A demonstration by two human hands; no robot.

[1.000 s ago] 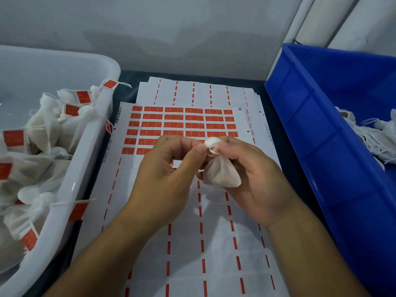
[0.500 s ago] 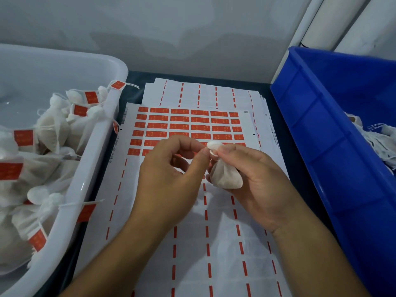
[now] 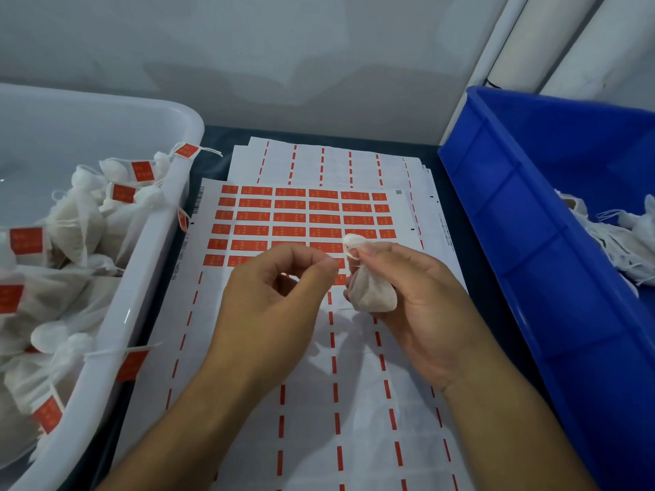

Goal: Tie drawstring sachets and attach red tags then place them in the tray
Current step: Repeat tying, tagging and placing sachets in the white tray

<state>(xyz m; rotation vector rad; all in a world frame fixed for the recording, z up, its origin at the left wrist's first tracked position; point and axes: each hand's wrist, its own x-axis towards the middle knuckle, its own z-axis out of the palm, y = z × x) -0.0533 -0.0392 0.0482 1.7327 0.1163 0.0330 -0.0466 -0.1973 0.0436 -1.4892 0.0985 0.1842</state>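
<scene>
Sachet [image 3: 370, 292] pinched in right-hand fingers [image 3: 375, 250] (neck upward).

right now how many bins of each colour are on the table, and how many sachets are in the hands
white bins: 1
blue bins: 1
sachets held in the hands (right hand grips it; left hand pinches near its neck): 1
total: 3

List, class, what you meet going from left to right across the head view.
White plastic tray of tagged sachets → left hand → white fabric sachet gripped by right hand → blue plastic crate.
</scene>
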